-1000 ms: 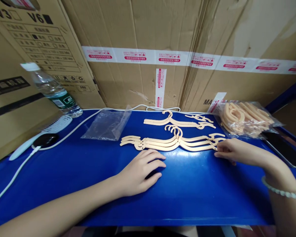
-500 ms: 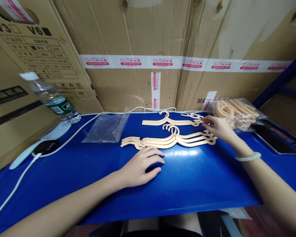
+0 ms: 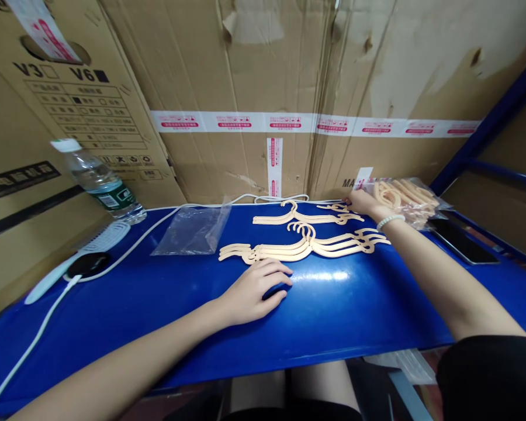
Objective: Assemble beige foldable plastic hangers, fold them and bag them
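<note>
My left hand (image 3: pixel 255 287) rests on the blue table (image 3: pixel 158 304), fingers loosely curled with nothing in them, just in front of a stack of several cream plastic hangers (image 3: pixel 298 247). A single cream hanger (image 3: pixel 304 217) lies behind the stack. My right hand (image 3: pixel 364 203), with a bead bracelet on the wrist, reaches to the back right. Its fingers touch small cream hanger pieces (image 3: pixel 338 207) beside a clear bag of cream hangers (image 3: pixel 405 196). Whether those fingers grip anything is hidden.
Cardboard boxes (image 3: pixel 263 88) wall the back and left. A water bottle (image 3: pixel 99 182), a white comb-like tool (image 3: pixel 76 251), a black puck on a white cable (image 3: pixel 87 264) and an empty clear bag (image 3: pixel 193 231) lie at left. A dark phone (image 3: pixel 462 241) lies at right.
My right hand has moved from the right end of the hanger stack back and up to the small pieces by the bag. My left hand has stayed put.
</note>
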